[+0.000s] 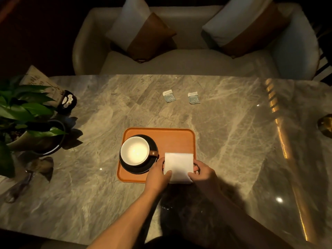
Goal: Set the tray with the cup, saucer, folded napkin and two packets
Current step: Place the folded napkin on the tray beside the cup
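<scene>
Dim room, grey veined marble table (89, 177) with light glints, cream sofa (179, 65) behind it with two white-and-tan cushions.

Left thumb (168, 173) pressed flat on top of the folded white napkin (178, 167) at its near-left corner, other left fingers curled under the napkin's left edge. Right thumb (191, 175) on top at the near-right corner, right fingers wrapped under and around the right edge. Both hands pinching the napkin, narrow grip. Left hand (158, 174) overlaps the near rim of the saucer side; right hand (203, 172) sits just off the tray's near-right corner. Bare forearms run down to the frame bottom.

Napkin is over the near-right part of the orange tray (176, 139), its near end reaching past the tray's front rim; cannot tell whether it rests on the tray or is lifted.

White cup (134, 150) with brown handle pointing right sits on the black saucer (152, 141), both on the tray's left half, saucer just beside the napkin.

Two small blue-white packets, left packet (169, 96) and right packet (194, 97), lie flat on the table well beyond the tray, near each other, apart.

Potted green plant (23, 108) at the table's left edge, a printed card stand (39, 83) behind it. Brass object (326, 124) at the right edge, partly cut off.
</scene>
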`<state>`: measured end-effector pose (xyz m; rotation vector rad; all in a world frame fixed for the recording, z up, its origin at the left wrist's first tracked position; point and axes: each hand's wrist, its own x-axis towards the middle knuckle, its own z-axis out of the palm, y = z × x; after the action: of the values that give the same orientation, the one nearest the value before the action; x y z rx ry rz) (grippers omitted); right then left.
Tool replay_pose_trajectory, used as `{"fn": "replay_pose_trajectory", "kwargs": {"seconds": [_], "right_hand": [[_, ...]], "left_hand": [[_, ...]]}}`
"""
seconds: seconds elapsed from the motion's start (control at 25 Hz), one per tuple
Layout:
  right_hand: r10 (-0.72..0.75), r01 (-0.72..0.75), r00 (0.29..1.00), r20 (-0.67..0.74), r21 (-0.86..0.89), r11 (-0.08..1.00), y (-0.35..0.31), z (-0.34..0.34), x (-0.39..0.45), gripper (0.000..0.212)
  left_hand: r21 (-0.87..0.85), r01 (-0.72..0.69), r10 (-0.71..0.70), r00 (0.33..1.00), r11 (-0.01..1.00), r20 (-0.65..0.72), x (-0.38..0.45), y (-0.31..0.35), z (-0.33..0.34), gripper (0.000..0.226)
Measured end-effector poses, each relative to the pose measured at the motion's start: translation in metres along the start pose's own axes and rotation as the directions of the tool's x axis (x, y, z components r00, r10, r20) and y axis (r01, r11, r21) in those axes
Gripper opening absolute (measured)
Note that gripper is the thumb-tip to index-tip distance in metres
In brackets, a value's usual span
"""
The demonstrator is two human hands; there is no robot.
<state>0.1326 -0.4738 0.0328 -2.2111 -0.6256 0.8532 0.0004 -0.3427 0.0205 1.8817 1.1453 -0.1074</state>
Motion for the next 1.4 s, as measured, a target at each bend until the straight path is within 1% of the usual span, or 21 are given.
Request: {"fn": "replay_pose_trajectory", "kwargs": {"seconds": [0.08,0.16,0.2,0.36,0.44,0.52,0.64,0.68,0.76,0.8,0.88,0.92,1.0,1.16,1.2,1.28,1.4], "right_hand": [[-0.026,0.025,0.999,-0.027,-0.041,0.999,-0.001,0.003,-0.005,0.046],[-0.106,0.099,0.994,-0.035,-0.166,0.981,0.001,0.005,-0.005,0.047],[-0.12,0.112,0.993,-0.024,-0.22,0.969,0.002,0.006,-0.004,0.048],[-0.074,0.082,0.997,0.037,-0.321,0.943,0.004,0.007,0.004,0.047],[-0.065,0.075,0.997,0.04,-0.328,0.942,0.007,0.007,0.005,0.05],[-0.067,0.072,0.997,0.026,-0.296,0.952,0.012,0.006,0.004,0.057],[-0.091,0.084,0.996,-0.018,-0.232,0.969,0.021,0.004,0.006,0.066],[-0.098,0.09,0.995,-0.022,-0.235,0.968,0.024,0.003,0.007,0.067],[-0.119,0.114,0.993,0.004,-0.303,0.946,0.031,0.002,0.009,0.068],[-0.14,0.14,0.99,0.025,-0.345,0.928,0.032,0.001,0.009,0.069],[-0.192,0.198,0.98,0.057,-0.408,0.891,0.037,0.0,0.009,0.074],[-0.214,0.219,0.975,0.062,-0.452,0.865,0.039,0.0,0.009,0.076],[-0.231,0.232,0.97,0.071,-0.535,0.812,0.041,-0.002,0.009,0.078],[-0.268,0.251,0.961,0.068,-0.62,0.744,0.041,-0.006,0.01,0.077],[-0.259,0.247,0.963,0.073,-0.619,0.746,0.041,-0.007,0.01,0.078],[-0.199,0.218,0.975,0.097,-0.576,0.788,0.042,-0.006,0.01,0.079],[-0.206,0.225,0.974,0.096,-0.543,0.809,0.049,-0.003,0.011,0.078]], "left_hand": [[0.066,-0.046,0.044,0.999,0.997,0.03,-0.002,-0.002,0.002,0.065],[0.099,-0.089,0.087,0.996,0.991,0.021,-0.002,-0.005,0.004,0.068],[0.104,-0.101,0.101,0.995,0.989,0.011,-0.002,-0.006,0.006,0.069],[0.151,-0.103,0.103,0.995,0.983,0.007,-0.003,-0.008,0.009,0.074],[0.198,-0.09,0.091,0.996,0.976,0.003,-0.002,-0.009,0.01,0.078],[0.248,-0.07,0.072,0.997,0.966,0.0,-0.001,-0.011,0.01,0.081],[0.393,-0.058,0.081,0.996,0.918,-0.041,-0.003,-0.011,0.01,0.082],[0.43,-0.054,0.092,0.994,0.901,-0.067,-0.004,-0.01,0.011,0.083],[0.429,-0.069,0.122,0.988,0.901,-0.097,-0.01,-0.009,0.014,0.089],[0.417,-0.095,0.151,0.983,0.904,-0.103,-0.014,-0.011,0.015,0.087],[0.435,-0.156,0.223,0.969,0.887,-0.106,-0.023,-0.018,0.016,0.069],[0.45,-0.166,0.237,0.966,0.878,-0.105,-0.026,-0.021,0.015,0.061],[0.484,-0.13,0.208,0.972,0.865,-0.111,-0.03,-0.026,0.012,0.053],[0.535,-0.087,0.17,0.979,0.84,-0.108,-0.032,-0.023,0.014,0.05],[0.524,-0.086,0.165,0.98,0.847,-0.106,-0.032,-0.022,0.015,0.05],[0.494,-0.086,0.157,0.982,0.865,-0.104,-0.032,-0.021,0.016,0.049],[0.475,-0.091,0.159,0.982,0.875,-0.105,-0.032,-0.022,0.016,0.049]]}}
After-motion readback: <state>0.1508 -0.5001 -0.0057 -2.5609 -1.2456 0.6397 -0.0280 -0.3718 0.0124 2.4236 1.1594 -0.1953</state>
